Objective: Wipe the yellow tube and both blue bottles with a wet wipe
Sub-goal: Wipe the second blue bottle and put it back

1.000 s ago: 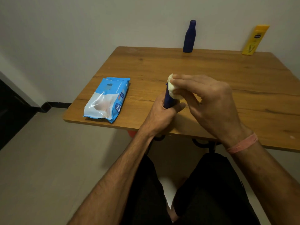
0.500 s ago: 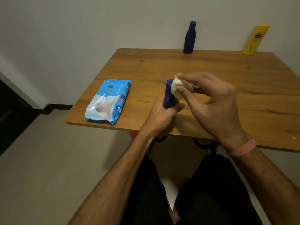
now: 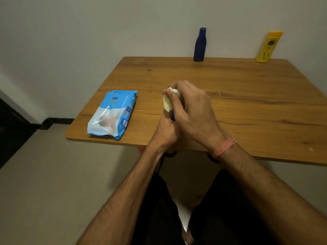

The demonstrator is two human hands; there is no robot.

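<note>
Blue shows only as a sliver at mid-frame: the near blue bottle (image 3: 173, 116) is almost wholly wrapped by the two hands, just above the front edge of the wooden table (image 3: 247, 96). The left hand (image 3: 165, 131) grips its lower body from below, which looks meant to steady it upright, while the right hand (image 3: 192, 107) curls over the top, pressing a bunched wet wipe (image 3: 168, 101) against the neck or cap so the cloth can rub round it. How much of the bottle the wipe covers is hard to make out (the fingers hide nearly all of it), and whether the bottle's base rests on the table or is lifted off it cannot be told. At the far edge, in the upper right of the frame, the second blue bottle (image 3: 199, 45) stands upright against the wall, and the yellow tube (image 3: 268, 46) leans beside the wall well to its right; both sit apart from the hands, probably parked there awaiting their turn or already done. The blue-and-white wet wipe pack (image 3: 113, 114) lies flat at the left of the table, near the left hand, handy for a fresh sheet.
</note>
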